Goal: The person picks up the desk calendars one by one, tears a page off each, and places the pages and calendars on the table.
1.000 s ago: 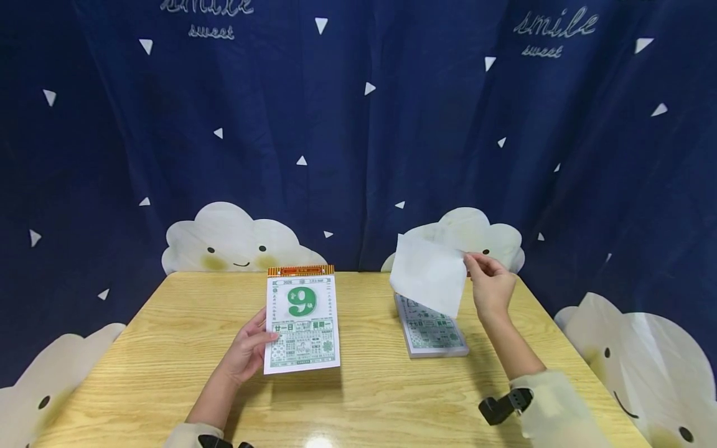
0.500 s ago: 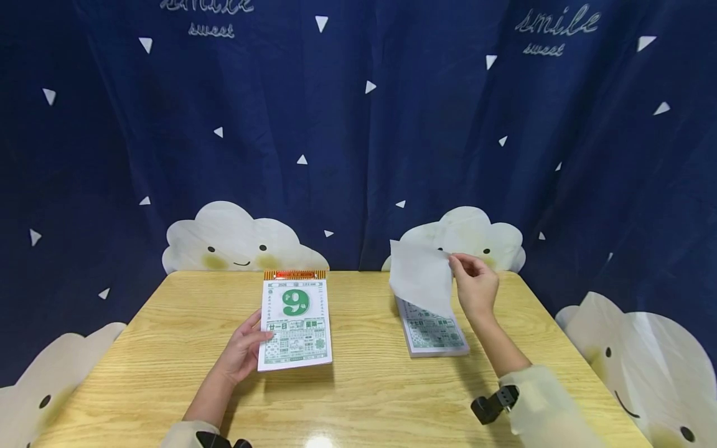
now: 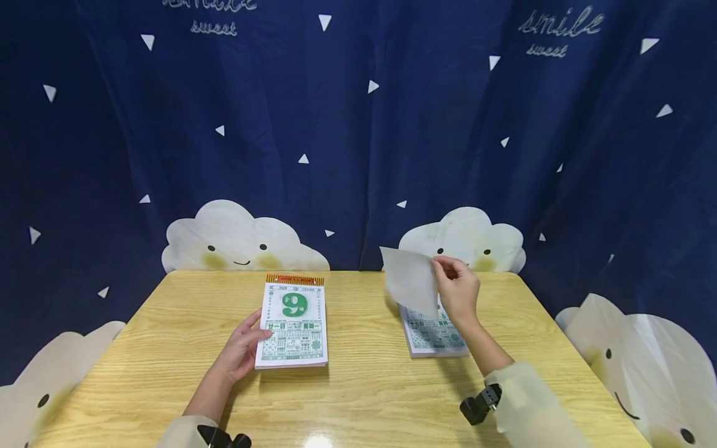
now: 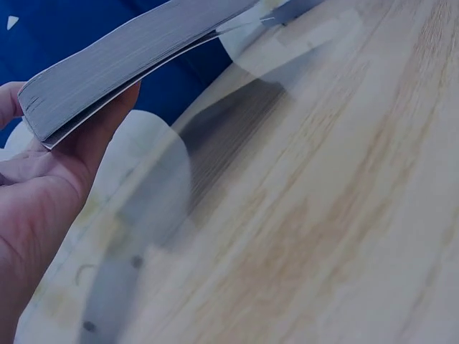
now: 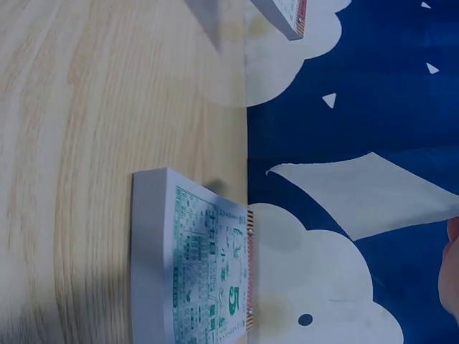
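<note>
Loose sheet (image 3: 411, 280) lowered toward stack (image 3: 434, 336).
Pinched by right hand (image 3: 456, 292); calendar pad (image 3: 292, 325) tilted flatter, gripped at edge by left hand (image 3: 242, 350).

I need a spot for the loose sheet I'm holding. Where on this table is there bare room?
Bare wood lies between the calendar pad and the stack of sheets, along the near table edge, and at the far left corner. It is crowded where the right hand holds the sheet over the stack, and where the left hand grips the pad.
</note>
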Available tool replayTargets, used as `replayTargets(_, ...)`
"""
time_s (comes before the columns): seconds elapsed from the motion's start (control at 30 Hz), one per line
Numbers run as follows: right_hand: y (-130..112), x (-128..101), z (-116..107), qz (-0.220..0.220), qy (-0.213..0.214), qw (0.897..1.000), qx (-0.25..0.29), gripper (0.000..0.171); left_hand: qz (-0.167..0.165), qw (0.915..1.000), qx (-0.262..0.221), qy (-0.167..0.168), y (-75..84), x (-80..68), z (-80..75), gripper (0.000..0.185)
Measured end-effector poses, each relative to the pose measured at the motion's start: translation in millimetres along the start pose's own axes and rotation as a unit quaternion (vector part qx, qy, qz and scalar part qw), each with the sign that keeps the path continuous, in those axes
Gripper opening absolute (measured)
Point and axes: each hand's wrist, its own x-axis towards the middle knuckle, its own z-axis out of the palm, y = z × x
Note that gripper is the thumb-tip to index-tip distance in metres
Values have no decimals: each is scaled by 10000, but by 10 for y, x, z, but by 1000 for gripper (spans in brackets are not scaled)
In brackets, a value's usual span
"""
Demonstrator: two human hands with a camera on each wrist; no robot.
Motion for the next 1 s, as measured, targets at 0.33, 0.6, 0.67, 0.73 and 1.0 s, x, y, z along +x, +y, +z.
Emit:
replayTargets(0.33, 5, -129, 184, -967, -288, 9940, -433, 5, -321, 9990, 121, 273, -37, 37, -8, 69)
replayTargets(0.6, 10, -279, 365, -1602, -680, 9830, -591, 5, -427, 9977, 395, 344, -86, 76, -25, 69)
replayTargets(0.67, 9, -326, 410, -1797, -791, 9784, -642, 5, -454, 9975, 398, 371, -93, 82, -21, 68)
replayTargets(0.73, -8, -376, 445, -1987, -928, 9734, -668, 6, -489, 9973, 385, 397, -99, 85, -16, 68)
replayTargets(1.0, -72, -578, 542, -2418, -1630, 9524, -887, 8, -651, 9959, 383, 493, -142, 93, -38, 69)
